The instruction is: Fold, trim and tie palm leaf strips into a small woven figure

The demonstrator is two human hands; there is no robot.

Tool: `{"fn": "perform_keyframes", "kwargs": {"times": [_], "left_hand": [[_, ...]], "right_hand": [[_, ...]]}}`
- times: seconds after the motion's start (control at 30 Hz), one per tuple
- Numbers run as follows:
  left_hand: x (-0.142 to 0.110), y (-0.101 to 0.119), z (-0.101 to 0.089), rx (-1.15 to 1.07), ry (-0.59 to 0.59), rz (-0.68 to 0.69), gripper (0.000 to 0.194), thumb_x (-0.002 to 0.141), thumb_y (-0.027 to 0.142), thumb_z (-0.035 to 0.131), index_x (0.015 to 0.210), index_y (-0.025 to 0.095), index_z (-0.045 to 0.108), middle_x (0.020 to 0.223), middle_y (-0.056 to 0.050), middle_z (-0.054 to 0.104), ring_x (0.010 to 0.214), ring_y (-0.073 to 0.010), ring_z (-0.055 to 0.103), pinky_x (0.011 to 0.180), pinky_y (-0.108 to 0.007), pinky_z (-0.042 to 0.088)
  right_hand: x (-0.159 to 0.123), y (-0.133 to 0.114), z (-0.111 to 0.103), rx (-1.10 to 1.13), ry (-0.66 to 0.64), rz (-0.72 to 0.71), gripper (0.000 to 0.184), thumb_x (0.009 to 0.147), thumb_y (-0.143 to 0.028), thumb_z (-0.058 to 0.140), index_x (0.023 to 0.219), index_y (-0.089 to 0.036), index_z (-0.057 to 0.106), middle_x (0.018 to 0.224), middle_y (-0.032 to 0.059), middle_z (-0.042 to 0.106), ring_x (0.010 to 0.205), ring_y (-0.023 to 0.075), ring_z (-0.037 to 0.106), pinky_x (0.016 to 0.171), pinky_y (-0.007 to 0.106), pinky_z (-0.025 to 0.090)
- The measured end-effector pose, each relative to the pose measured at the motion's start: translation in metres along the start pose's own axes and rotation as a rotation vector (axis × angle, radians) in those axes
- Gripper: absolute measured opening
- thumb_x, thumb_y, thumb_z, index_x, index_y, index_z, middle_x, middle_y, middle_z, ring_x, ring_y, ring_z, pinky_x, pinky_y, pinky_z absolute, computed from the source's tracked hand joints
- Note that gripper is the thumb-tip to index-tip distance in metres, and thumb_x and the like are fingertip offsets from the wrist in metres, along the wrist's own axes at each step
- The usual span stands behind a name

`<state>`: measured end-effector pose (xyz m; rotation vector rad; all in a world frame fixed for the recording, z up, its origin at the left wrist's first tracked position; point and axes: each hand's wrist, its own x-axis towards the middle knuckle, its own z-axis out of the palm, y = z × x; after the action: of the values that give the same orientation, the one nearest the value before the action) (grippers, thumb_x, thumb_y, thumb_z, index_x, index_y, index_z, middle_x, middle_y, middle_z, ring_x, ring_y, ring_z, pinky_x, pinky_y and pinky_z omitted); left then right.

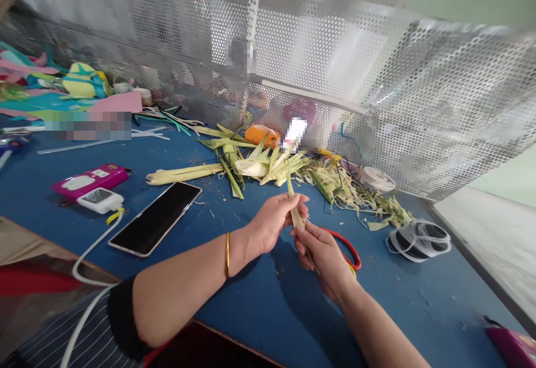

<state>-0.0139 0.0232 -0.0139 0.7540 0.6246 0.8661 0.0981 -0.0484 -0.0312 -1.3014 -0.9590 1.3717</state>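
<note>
My left hand (274, 220) and my right hand (324, 256) meet over the blue table (251, 295), both pinched on one pale green leaf strip (296, 216). The strip runs up from between my fingers toward a heap of green and yellow leaf strips (268, 164). Red-handled scissors (349, 248) lie on the table just behind my right hand, partly hidden by it. A gold bangle sits on my left wrist.
A black phone (157, 217), a white charger block (100, 200) with cable and a pink case (90, 181) lie at left. Coils of cord (421, 238) and a tape roll (377, 178) lie at right. A perforated metal screen (377, 77) walls the back. Coloured paper scraps (62, 97) fill the far left.
</note>
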Motion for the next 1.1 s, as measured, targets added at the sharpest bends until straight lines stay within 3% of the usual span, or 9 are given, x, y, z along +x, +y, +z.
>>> {"fn": "perform_keyframes", "kwargs": {"times": [0.17,0.37,0.5,0.63,0.7,0.8,0.97,1.03,1.1], "left_hand": [[0.003,-0.005,-0.001,-0.022,0.141,0.049,0.025,0.095,0.026,0.045,0.073,0.017,0.052,0.059,0.002,0.052,0.050,-0.0092,0.052,0.055,-0.023,0.045],[0.014,0.009,-0.010,-0.031,0.212,0.090,0.027,0.095,0.031,0.043,0.075,0.017,0.053,0.061,-0.001,0.058,0.054,-0.0122,0.058,0.059,-0.026,0.049],[0.028,0.033,-0.030,0.305,0.391,0.263,0.028,0.095,0.034,0.044,0.079,0.016,0.058,0.075,-0.004,0.065,0.061,-0.0126,0.061,0.057,-0.024,0.045],[0.036,0.048,-0.050,0.976,0.503,0.337,0.016,0.083,0.027,0.059,0.069,0.019,0.060,0.073,-0.003,0.067,0.066,-0.0161,0.062,0.061,-0.026,0.042],[0.036,0.045,-0.053,1.197,0.487,0.386,0.014,0.081,0.026,0.060,0.069,0.019,0.063,0.074,-0.004,0.068,0.075,-0.0190,0.063,0.067,-0.028,0.042],[0.032,0.029,-0.046,1.140,0.332,0.321,0.011,0.080,0.026,0.061,0.077,0.019,0.068,0.077,-0.003,0.069,0.077,-0.0177,0.063,0.069,-0.027,0.043],[0.019,-0.006,-0.023,0.642,-0.211,0.029,0.033,0.079,0.049,0.063,0.079,0.016,0.067,0.071,-0.002,0.064,0.070,-0.0144,0.059,0.060,-0.023,0.043],[0.014,-0.012,-0.016,0.555,-0.224,0.039,0.033,0.081,0.046,0.060,0.070,0.015,0.065,0.060,0.000,0.058,0.055,-0.0114,0.051,0.055,-0.024,0.040],[0.011,-0.014,-0.013,0.495,-0.132,0.038,0.033,0.084,0.043,0.055,0.066,0.016,0.062,0.054,0.001,0.053,0.045,-0.0110,0.046,0.047,-0.025,0.036]], "right_hand": [[-0.004,0.006,0.004,-0.091,-0.135,0.119,0.044,0.069,-0.058,0.074,0.075,-0.017,0.059,0.058,-0.0046,0.053,0.041,0.0080,0.048,0.039,0.021,0.035],[-0.002,0.010,0.002,-0.096,-0.042,0.044,0.051,0.069,-0.067,0.070,0.073,-0.018,0.057,0.049,-0.0109,0.034,0.034,0.0035,0.029,0.035,0.019,0.027],[0.002,0.006,-0.006,0.000,0.144,-0.090,0.049,0.068,-0.065,0.073,0.073,-0.019,0.056,0.050,-0.0103,0.034,0.037,0.0036,0.028,0.035,0.018,0.026],[0.004,0.001,-0.014,0.100,0.264,-0.110,0.047,0.069,-0.061,0.074,0.072,-0.018,0.054,0.052,-0.0114,0.031,0.037,0.0023,0.024,0.035,0.016,0.023],[0.004,-0.001,-0.016,0.130,0.294,-0.080,0.048,0.069,-0.061,0.074,0.074,-0.018,0.054,0.051,-0.0124,0.028,0.037,0.0020,0.021,0.034,0.016,0.021],[0.004,-0.002,-0.016,0.155,0.298,-0.065,0.051,0.069,-0.065,0.071,0.080,-0.017,0.056,0.051,-0.0135,0.026,0.036,0.0020,0.019,0.034,0.016,0.020],[0.005,0.007,-0.008,-0.015,0.168,-0.050,0.051,0.075,-0.068,0.061,0.081,-0.018,0.053,0.052,-0.0123,0.030,0.036,0.0040,0.026,0.034,0.018,0.026],[0.007,0.012,-0.004,-0.152,0.068,-0.009,0.053,0.073,-0.071,0.060,0.078,-0.019,0.051,0.051,-0.0120,0.032,0.034,0.0050,0.030,0.033,0.019,0.026],[0.008,0.017,0.000,-0.250,0.007,0.035,0.055,0.069,-0.073,0.059,0.076,-0.020,0.049,0.049,-0.0121,0.033,0.033,0.0054,0.030,0.032,0.019,0.025]]}}
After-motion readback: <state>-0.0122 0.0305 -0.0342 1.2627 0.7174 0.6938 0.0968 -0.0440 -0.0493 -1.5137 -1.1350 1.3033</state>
